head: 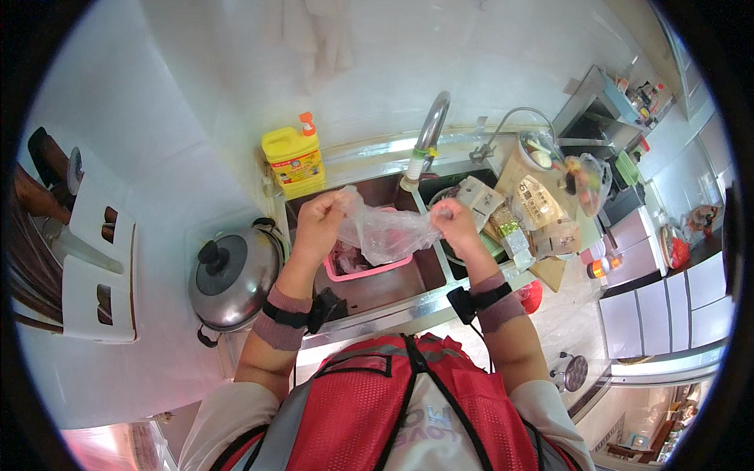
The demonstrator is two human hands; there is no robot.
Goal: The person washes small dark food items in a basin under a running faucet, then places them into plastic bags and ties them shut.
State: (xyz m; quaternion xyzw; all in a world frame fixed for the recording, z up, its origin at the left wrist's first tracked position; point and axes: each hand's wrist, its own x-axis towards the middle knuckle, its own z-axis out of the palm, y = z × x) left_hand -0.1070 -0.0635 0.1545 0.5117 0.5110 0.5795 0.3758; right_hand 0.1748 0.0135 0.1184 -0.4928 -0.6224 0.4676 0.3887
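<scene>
A clear plastic bag (392,235) is stretched between my two hands above the left basin of a steel sink (377,291). My left hand (320,224) pinches its left end, and my right hand (456,224) grips the right end. Beneath the bag lies a pink-rimmed basket or basin (368,272) with dark reddish contents, partly hidden by the plastic. The faucet (433,129) stands behind the sink, its white nozzle pointing down near the divider.
A yellow detergent jug (293,162) stands at the back left, a lidded steel pot (235,279) at the left. Food packages (536,203), a bowl of vegetables (537,152) and a bag of produce (589,182) crowd the right. A knife rack (97,294) hangs far left.
</scene>
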